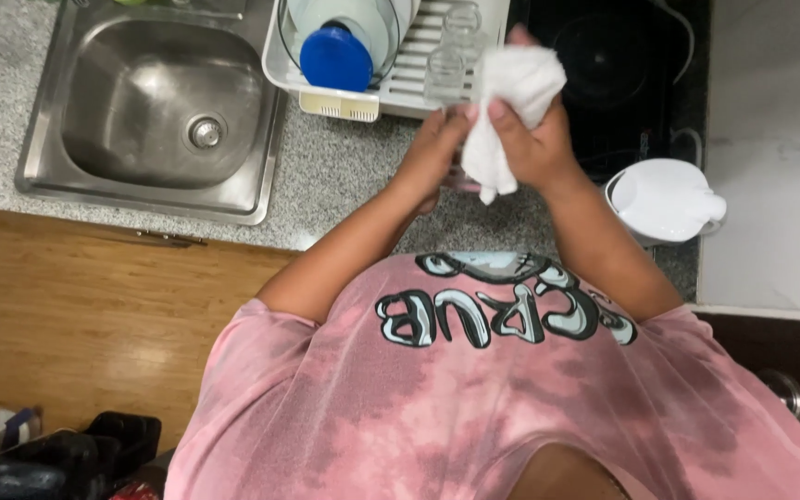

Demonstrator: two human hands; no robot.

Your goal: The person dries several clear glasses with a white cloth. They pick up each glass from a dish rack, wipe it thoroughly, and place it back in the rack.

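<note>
One steel sink (155,106) fills the upper left; one white dish rack (418,69) sits at top centre, one white kettle (667,199) at the right. Smallest, top centre, is my one white cloth (511,93): soft, light, probably damp, easiest to bunch by the middle. My right hand (534,143) is clamped on it. My left hand (432,153) curls around something pinkish beneath, mostly hidden.

This is a home kitchen. A stainless steel sink (155,111) is set into a speckled granite countertop (344,185), with a white dish rack (391,88) holding washed dishes beside it, a black cooktop (622,74) further along, a white electric kettle (664,199) and a wooden floor (76,315) below.
</note>
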